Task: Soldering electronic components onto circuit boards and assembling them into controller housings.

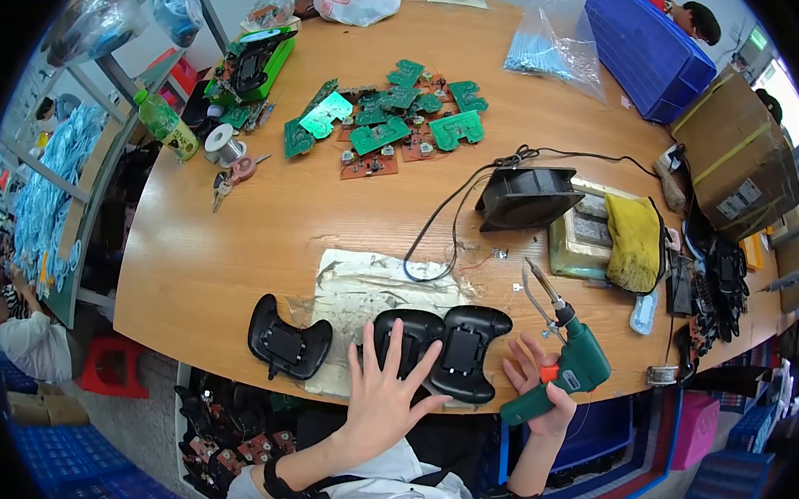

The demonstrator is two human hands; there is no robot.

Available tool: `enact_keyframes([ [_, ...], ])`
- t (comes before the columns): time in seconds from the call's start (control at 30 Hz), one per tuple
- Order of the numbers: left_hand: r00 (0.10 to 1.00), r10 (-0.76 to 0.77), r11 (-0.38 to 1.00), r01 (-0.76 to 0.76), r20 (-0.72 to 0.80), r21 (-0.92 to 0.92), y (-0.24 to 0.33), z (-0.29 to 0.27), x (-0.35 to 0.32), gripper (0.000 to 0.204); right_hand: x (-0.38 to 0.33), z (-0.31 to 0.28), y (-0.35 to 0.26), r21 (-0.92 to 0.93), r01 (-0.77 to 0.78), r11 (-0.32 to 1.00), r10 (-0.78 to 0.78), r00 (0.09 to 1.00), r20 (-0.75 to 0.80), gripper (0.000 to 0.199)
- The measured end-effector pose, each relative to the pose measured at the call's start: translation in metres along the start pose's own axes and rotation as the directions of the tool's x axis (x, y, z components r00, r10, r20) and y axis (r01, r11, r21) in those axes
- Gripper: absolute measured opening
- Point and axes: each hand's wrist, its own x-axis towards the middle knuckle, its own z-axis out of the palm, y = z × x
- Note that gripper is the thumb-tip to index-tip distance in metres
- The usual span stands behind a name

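Here, seen from above, a person works at the near edge of a round wooden table [236, 230]. The right hand [542, 386] is closed around the handle of a green soldering gun [565, 362], whose metal tip points up and away toward the far side. The left hand [390, 382] is open, fingers spread wide, and holds nothing; its fingertips lie over the near edge of two black controller shells [453, 344] that sit side by side, touching, just left of the soldering gun. A third black controller shell [289, 339] rests apart, farther left, also at the near edge. All three lie on or beside a worn, silvery mat [370, 284].

Beyond the mat, a black cable [447, 225] loops toward a small black fan [526, 198] right of centre. Just right of the fan is a tray with a yellow cloth [633, 241] draped over it. On the far side lies a heap of green circuit boards [394, 116]. At the far left stand a green bottle [165, 124] and a spool of solder wire [223, 143]. At the far right are a blue crate [645, 45] and a cardboard box [735, 151].
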Motion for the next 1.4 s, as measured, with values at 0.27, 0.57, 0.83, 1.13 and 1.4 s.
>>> enact_keyframes([
  [0.27, 0.994, -0.096, 0.995, 0.094, -0.049, -0.033, -0.012, 0.002, 0.022, 0.069, 0.008, -0.001, 0.001, -0.086, -0.082, 0.993, 0.088, 0.994, 0.064, 0.037],
  [0.57, 0.951, -0.271, 0.961, 0.275, -0.149, 0.007, -0.049, -0.024, -0.013, 0.077, 0.012, -0.009, 0.003, -0.093, -0.064, 0.994, 0.072, 0.994, 0.084, 0.036],
  [0.83, 0.991, 0.042, 0.998, -0.048, 0.128, 0.038, -0.11, -0.052, -0.055, 0.06, 0.016, -0.01, 0.009, -0.133, -0.05, 0.99, 0.062, 0.994, 0.092, 0.035],
  [1.13, 0.919, 0.338, 0.94, -0.321, 0.201, -0.116, -0.122, -0.064, 0.003, 0.066, 0.015, -0.009, 0.009, -0.09, -0.045, 0.995, 0.048, 0.998, 0.03, 0.033],
  [1.4, 0.933, 0.19, 0.975, -0.143, -0.305, 0.171, -0.216, -0.088, 0.126, 0.039, 0.011, -0.009, 0.008, -0.047, -0.042, 0.998, 0.042, 0.999, 0.014, 0.033],
])
